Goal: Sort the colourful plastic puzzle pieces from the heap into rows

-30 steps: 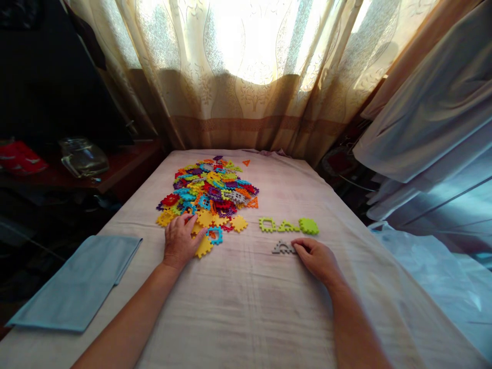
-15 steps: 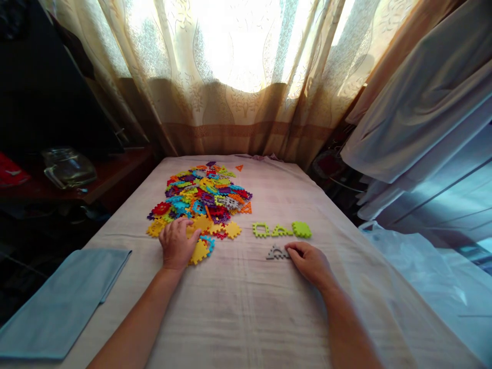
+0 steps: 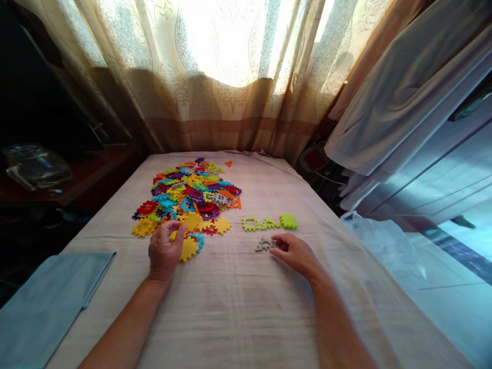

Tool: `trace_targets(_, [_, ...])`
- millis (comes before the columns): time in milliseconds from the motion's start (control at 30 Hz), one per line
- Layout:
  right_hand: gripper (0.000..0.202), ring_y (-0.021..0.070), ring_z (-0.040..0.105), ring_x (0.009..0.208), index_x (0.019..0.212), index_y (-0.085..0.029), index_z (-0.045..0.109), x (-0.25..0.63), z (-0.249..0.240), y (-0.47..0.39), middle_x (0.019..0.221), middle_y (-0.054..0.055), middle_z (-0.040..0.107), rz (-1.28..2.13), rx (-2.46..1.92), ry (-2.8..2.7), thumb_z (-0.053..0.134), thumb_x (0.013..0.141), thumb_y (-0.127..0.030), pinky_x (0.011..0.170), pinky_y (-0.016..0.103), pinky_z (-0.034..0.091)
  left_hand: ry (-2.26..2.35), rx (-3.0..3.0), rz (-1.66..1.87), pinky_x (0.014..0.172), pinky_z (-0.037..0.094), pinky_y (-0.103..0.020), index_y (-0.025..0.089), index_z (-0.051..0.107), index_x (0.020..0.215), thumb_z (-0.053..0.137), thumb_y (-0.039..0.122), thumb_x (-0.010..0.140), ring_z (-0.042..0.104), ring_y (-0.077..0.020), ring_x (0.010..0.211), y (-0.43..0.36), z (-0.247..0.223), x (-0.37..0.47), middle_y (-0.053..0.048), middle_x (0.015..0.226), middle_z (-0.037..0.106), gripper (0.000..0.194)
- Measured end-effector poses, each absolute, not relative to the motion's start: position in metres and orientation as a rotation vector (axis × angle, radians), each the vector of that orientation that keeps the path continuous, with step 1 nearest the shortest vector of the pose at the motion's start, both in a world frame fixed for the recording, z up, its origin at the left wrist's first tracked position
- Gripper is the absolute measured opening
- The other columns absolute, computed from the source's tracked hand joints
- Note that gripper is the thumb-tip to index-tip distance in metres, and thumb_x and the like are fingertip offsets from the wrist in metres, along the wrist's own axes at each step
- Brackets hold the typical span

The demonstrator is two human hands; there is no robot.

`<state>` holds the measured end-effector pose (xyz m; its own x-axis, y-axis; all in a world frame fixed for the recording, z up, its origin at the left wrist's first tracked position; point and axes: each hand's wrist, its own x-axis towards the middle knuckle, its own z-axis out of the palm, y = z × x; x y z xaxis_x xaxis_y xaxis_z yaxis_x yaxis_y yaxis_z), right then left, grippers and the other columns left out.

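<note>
A pile of colourful interlocking plastic pieces [image 3: 192, 189] lies on the left half of the cloth-covered table. At its near edge is my left hand [image 3: 165, 249], fingers bent around the side of some yellow pieces; what it grips, if anything, is hidden. A yellow piece [image 3: 189, 248] rests just right of it, over a blue one. My right hand [image 3: 294, 252] has thumb and fingers slightly apart at the right end of a grey triangular piece [image 3: 264, 245], which lies flat. Behind that, a green square frame [image 3: 249, 223], a green triangular piece [image 3: 270, 223] and a solid green square [image 3: 288, 221] form a row.
A folded blue cloth [image 3: 57, 297] lies at the table's left edge. Beyond the left side stands a glass jar [image 3: 37, 166]. Curtains [image 3: 230, 107] hang behind the table. Hanging clothes [image 3: 384, 107] and a clear plastic bag [image 3: 384, 251] are on the right.
The camera view has shifted, moving everything left in the picture. My right fingers have parted at the grey piece, which they pinched before. My left hand has turned slightly more upright.
</note>
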<state>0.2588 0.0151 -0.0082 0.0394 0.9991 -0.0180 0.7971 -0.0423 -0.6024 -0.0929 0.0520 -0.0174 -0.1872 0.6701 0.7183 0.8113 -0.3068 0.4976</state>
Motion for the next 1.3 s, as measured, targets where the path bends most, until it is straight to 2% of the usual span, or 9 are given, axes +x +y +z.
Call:
trace_targets(133, [0.025, 0.0158, 0.062, 0.077, 0.097, -0.023, 0.073, 0.249, -0.003, 0.013, 0.088, 0.002, 0.069, 0.539, -1.884, -1.9, 0.065, 0.074, -0.027, 0.07, 0.027, 0.045, -1.496, -2.139, -1.454, 0.076, 0.053, -0.03, 0.02, 0.06, 0.102, 0.056, 0.036, 0.089, 0.069, -0.0173, 0.078, 0.044, -0.019, -0.073, -0.004, 0.088, 0.073, 0.021])
trace_targets(267, [0.023, 0.015, 0.061, 0.077, 0.098, -0.024, 0.073, 0.238, -0.004, 0.014, 0.091, 0.002, 0.069, 0.514, -1.864, -1.923, 0.065, 0.076, -0.028, 0.069, 0.026, 0.044, -1.407, -2.229, -1.38, 0.076, 0.054, -0.03, 0.02, 0.061, 0.104, 0.055, 0.033, 0.091, 0.07, -0.0176, 0.078, 0.041, -0.022, -0.061, -0.004, 0.087, 0.073, 0.019])
trace_targets(633, [0.024, 0.0158, 0.062, 0.08, 0.102, -0.024, 0.071, 0.218, -0.017, 0.018, 0.093, 0.003, 0.068, 0.375, -1.689, -1.87, 0.064, 0.079, -0.029, 0.071, 0.027, 0.047, -1.424, -2.359, -1.348, 0.074, 0.055, -0.029, 0.022, 0.062, 0.108, 0.052, 0.031, 0.092, 0.071, -0.0184, 0.082, 0.036, -0.024, -0.05, -0.004, 0.093, 0.075, 0.021])
trace_targets(767, [0.016, 0.015, 0.061, 0.072, 0.092, -0.023, 0.071, 0.212, -0.02, 0.019, 0.087, 0.003, 0.068, 0.296, -1.526, -1.738, 0.059, 0.084, -0.03, 0.069, 0.028, 0.048, -1.545, -2.377, -1.406, 0.071, 0.055, -0.029, 0.022, 0.062, 0.098, 0.052, 0.036, 0.091, 0.071, -0.0181, 0.077, 0.033, -0.024, -0.046, -0.003, 0.085, 0.075, 0.018])
trace_targets(867, [0.017, 0.0156, 0.062, 0.074, 0.091, -0.023, 0.071, 0.199, -0.017, 0.017, 0.088, 0.005, 0.069, 0.266, -1.404, -1.727, 0.056, 0.087, -0.029, 0.072, 0.028, 0.049, -1.642, -2.421, -1.486, 0.069, 0.055, -0.027, 0.023, 0.061, 0.094, 0.053, 0.038, 0.089, 0.071, -0.0168, 0.075, 0.029, -0.022, -0.041, -0.002, 0.083, 0.074, 0.018])
trace_targets(1033, [0.022, 0.0157, 0.062, 0.076, 0.102, -0.022, 0.07, 0.174, -0.013, 0.013, 0.093, 0.006, 0.069, 0.39, -1.276, -1.762, 0.063, 0.084, -0.032, 0.073, 0.029, 0.051, -1.757, -2.523, -1.621, 0.067, 0.055, -0.025, 0.023, 0.06, 0.093, 0.052, 0.039, 0.089, 0.07, -0.0148, 0.072, 0.022, -0.018, -0.03, -0.001, 0.083, 0.073, 0.018])
trace_targets(1167, [0.015, 0.013, 0.06, 0.068, 0.093, -0.021, 0.069, 0.163, -0.015, 0.012, 0.084, 0.003, 0.068, 0.562, -1.223, -1.659, 0.061, 0.083, -0.029, 0.067, 0.026, 0.05, -1.82, -2.584, -1.673, 0.066, 0.055, -0.025, 0.023, 0.06, 0.093, 0.052, 0.04, 0.088, 0.07, -0.015, 0.072, 0.021, -0.018, -0.026, -0.001, 0.083, 0.073, 0.019])
trace_targets(1300, [0.014, 0.0126, 0.057, 0.063, 0.082, -0.02, 0.066, 0.157, -0.015, 0.014, 0.075, 0.001, 0.067, 0.704, -1.294, -1.572, 0.06, 0.08, -0.033, 0.06, 0.024, 0.048, -1.832, -2.604, -1.699, 0.066, 0.055, -0.026, 0.023, 0.059, 0.094, 0.052, 0.04, 0.088, 0.071, -0.0152, 0.074, 0.022, -0.019, -0.027, -0.002, 0.085, 0.073, 0.019])
